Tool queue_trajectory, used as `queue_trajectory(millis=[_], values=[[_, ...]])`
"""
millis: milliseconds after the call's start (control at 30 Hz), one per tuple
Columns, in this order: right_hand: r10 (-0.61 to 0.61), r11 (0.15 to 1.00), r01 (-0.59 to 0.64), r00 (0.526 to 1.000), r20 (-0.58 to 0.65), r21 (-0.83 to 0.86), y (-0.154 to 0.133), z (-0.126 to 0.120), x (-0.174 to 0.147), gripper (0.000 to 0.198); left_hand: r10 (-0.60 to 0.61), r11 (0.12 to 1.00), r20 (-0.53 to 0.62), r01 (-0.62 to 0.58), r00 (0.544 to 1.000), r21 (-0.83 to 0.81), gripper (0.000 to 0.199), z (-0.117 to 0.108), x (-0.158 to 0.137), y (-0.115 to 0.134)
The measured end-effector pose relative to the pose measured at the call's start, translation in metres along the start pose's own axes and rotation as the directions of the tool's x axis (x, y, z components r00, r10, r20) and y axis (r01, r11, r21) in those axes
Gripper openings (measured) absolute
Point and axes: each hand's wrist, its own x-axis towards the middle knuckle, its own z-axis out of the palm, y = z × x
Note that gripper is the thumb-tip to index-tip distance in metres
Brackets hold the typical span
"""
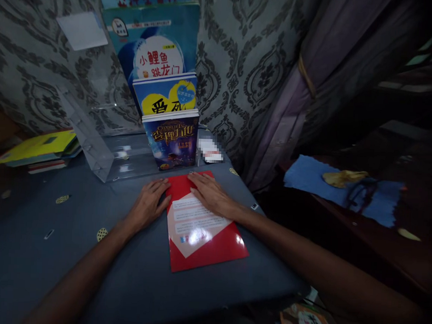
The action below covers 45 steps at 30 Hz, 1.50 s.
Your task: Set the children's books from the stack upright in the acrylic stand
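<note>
A red book [213,254] with a pale diamond-shaped panel of small print lies flat on the cloth-covered table, its glossy cover catching the light. My left hand [151,201] rests at the book's upper left edge, thumb over the cover and fingers stretched forward. Across its upper right part lies my right hand [211,192], palm down with fingers extended. Just beyond my fingertips, a dark blue book [174,144] stands in a clear tiered display rack [106,153]. Behind it are a yellow-and-blue book [165,96] and a taller teal book [153,37].
Several stacked books and folders [46,149] lie at the left. A small pixelated item [211,150] is beside the rack. Patterned curtains hang behind. Past the table's right edge, a blue cloth [307,179] lies on a dark surface; another book [306,321] sits lower down.
</note>
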Motion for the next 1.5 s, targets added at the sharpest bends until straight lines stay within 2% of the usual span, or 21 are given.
queue_trajectory(millis=[133, 233, 600, 767, 833, 933, 1033, 1133, 1233, 1367, 1500], values=[[0.094, 0.994, -0.096, 0.995, -0.041, -0.051, 0.021, -0.011, -0.014, 0.052, -0.03, 1.0, 0.024, 0.03, 0.999, 0.007, 0.035, -0.001, 0.0, 0.002], [0.117, 0.99, -0.121, 0.992, -0.049, -0.069, 0.029, -0.014, -0.019, 0.051, -0.044, 0.999, 0.034, 0.043, 0.998, 0.014, 0.035, -0.002, 0.0, 0.004], [0.165, 0.981, -0.167, 0.986, -0.031, -0.094, 0.02, -0.013, -0.018, 0.049, -0.074, 0.997, 0.084, 0.074, 0.994, 0.013, 0.036, -0.005, 0.002, 0.006], [0.155, 0.982, -0.159, 0.987, -0.047, -0.1, 0.019, -0.011, -0.017, 0.048, -0.099, 0.993, 0.099, 0.092, 0.99, 0.074, 0.037, -0.007, 0.004, 0.019], [0.159, 0.98, -0.163, 0.986, -0.05, -0.11, 0.019, -0.011, -0.017, 0.047, -0.069, 0.996, 0.103, 0.062, 0.992, 0.071, 0.038, -0.006, 0.0, 0.032], [0.175, 0.977, -0.178, 0.984, -0.04, -0.121, 0.016, -0.012, -0.016, 0.047, 0.042, 0.999, 0.128, -0.045, 0.991, 0.026, 0.039, -0.005, -0.01, 0.062], [0.194, 0.974, -0.196, 0.98, -0.033, -0.116, 0.013, -0.014, -0.016, 0.047, 0.154, 0.987, 0.175, -0.158, 0.973, 0.008, 0.042, -0.004, -0.022, 0.094], [0.193, 0.974, -0.197, 0.98, -0.042, -0.111, 0.013, -0.015, -0.017, 0.045, 0.216, 0.974, 0.243, -0.227, 0.946, 0.019, 0.051, -0.005, -0.029, 0.118], [0.18, 0.977, -0.184, 0.982, -0.053, -0.111, 0.013, -0.015, -0.017, 0.045, 0.218, 0.968, 0.296, -0.244, 0.93, 0.053, 0.062, -0.006, -0.032, 0.127], [0.184, 0.975, -0.188, 0.982, -0.04, -0.122, 0.014, -0.015, -0.017, 0.047, 0.226, 0.964, 0.304, -0.257, 0.925, 0.066, 0.076, -0.007, -0.032, 0.127], [0.189, 0.973, -0.193, 0.981, -0.043, -0.126, 0.014, -0.014, -0.017, 0.047, 0.25, 0.945, 0.29, -0.298, 0.924, 0.136, 0.076, -0.005, -0.032, 0.127]])
